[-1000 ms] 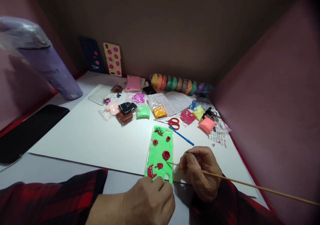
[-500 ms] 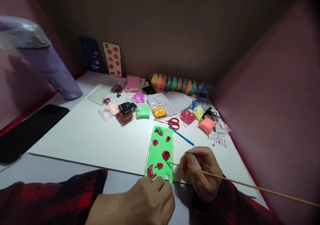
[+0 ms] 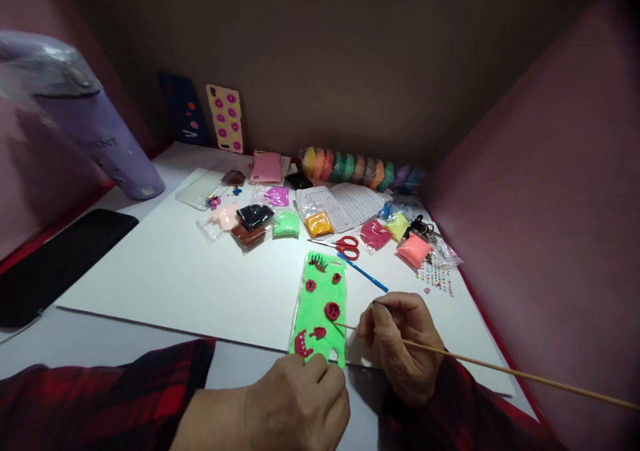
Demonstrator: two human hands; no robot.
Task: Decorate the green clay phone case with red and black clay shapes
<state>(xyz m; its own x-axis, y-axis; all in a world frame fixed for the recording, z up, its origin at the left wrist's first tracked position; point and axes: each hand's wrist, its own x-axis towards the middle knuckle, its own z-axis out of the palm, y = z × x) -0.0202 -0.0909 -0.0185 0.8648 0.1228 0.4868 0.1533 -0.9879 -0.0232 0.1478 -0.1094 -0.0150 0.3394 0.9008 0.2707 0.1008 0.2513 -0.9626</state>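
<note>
Gripping stick (image 3: 500, 369) right of case (image 3: 315, 307): right hand (image 3: 400, 359), fingers clamped; touching case's near end: left hand (image 3: 300, 401), finger closure unclear.

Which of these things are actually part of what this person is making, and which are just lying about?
In use:
- green case, left hand at its near end
- wooden stick, in the right hand

Apparently just lying about:
- purple bottle
- red-handled scissors
- blue pen-like tool
- coloured packets, possibly supplies

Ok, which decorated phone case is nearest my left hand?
The bright green rectangular phone case with red shapes; the dark-blue case and cream, purple-flowered case stand farther back.
</note>
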